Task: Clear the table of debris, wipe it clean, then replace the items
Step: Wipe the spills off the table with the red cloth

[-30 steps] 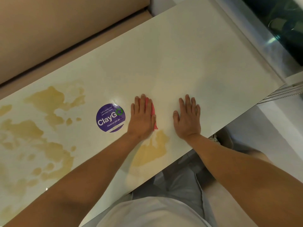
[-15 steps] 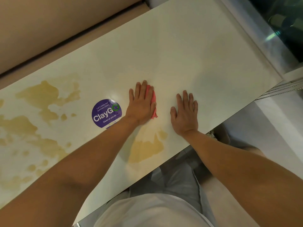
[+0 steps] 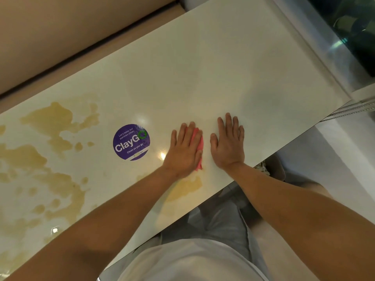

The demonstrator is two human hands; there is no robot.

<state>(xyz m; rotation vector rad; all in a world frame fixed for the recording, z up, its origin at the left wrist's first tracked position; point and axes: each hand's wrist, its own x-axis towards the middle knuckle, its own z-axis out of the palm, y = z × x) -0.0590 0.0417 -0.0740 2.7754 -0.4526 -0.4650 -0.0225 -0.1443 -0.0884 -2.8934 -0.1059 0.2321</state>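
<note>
A long white table [image 3: 233, 74] runs across the head view. My left hand [image 3: 183, 152] lies flat with straight fingers and presses a pink cloth [image 3: 199, 147] onto the tabletop; only the cloth's right edge shows past the palm. My right hand [image 3: 228, 144] rests flat and open on the table just to the right, holding nothing. A yellowish spill patch [image 3: 187, 187] sits below my left wrist near the front edge. Larger yellowish stains [image 3: 50, 134] spread over the left part of the table.
A round purple "ClayGo" sticker [image 3: 131, 142] is stuck on the table left of my left hand. A tan bench or panel [image 3: 71, 37] runs along the far side. A dark glass window and sill [image 3: 345, 37] lie at the right end.
My left hand slid the pink cloth away from the front edge, then back toward it. The spill patch below the wrist looks smaller and paler. My right hand stayed flat on the table.
</note>
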